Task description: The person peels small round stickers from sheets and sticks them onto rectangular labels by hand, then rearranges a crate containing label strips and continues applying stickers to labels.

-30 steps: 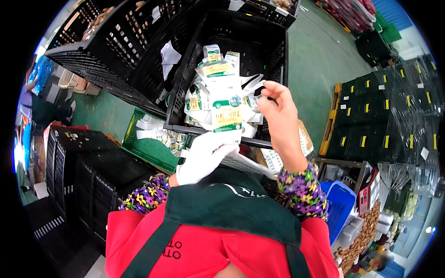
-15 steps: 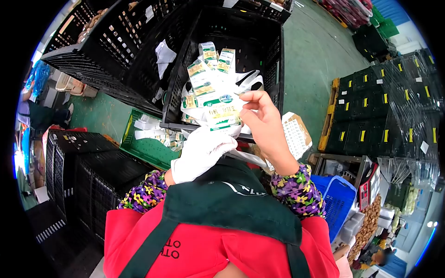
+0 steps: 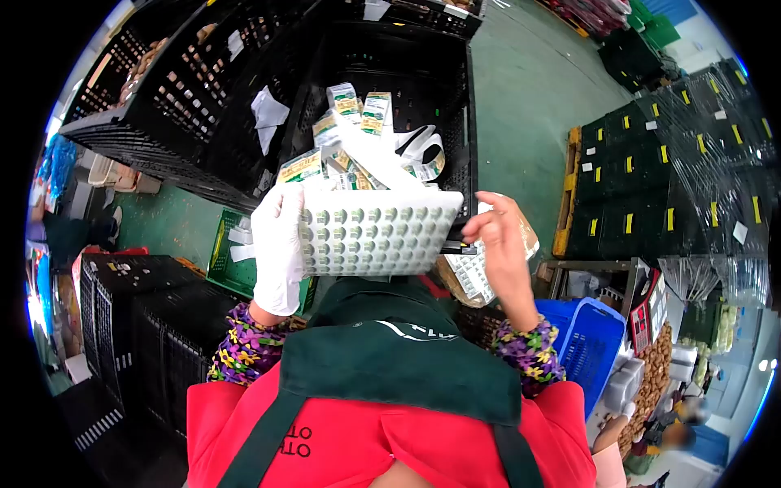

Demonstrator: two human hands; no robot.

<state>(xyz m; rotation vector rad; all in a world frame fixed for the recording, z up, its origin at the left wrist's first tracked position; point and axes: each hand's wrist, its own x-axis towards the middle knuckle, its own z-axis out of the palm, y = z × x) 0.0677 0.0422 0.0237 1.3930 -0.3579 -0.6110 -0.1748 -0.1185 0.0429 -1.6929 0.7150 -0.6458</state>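
My left hand, in a white glove, grips the left edge of a sheet of small round green stickers, which faces me. Beside the sheet's right edge is my bare right hand, with its fingers apart and nothing seen in them. Strips of white, green and yellow labels lie in a loose heap in the black crate, just beyond the sheet. Another sticker sheet on brown backing lies below, near my right hand.
Black crates stand at the left and upper left. A green crate holds white strips. At the right are a blue basket, wrapped stacked crates on a pallet, and a person at the lower right.
The sticker sheet has been raised and turned face-on in my left hand. The label strip has moved off my hands, and my right hand has drawn back to the right.
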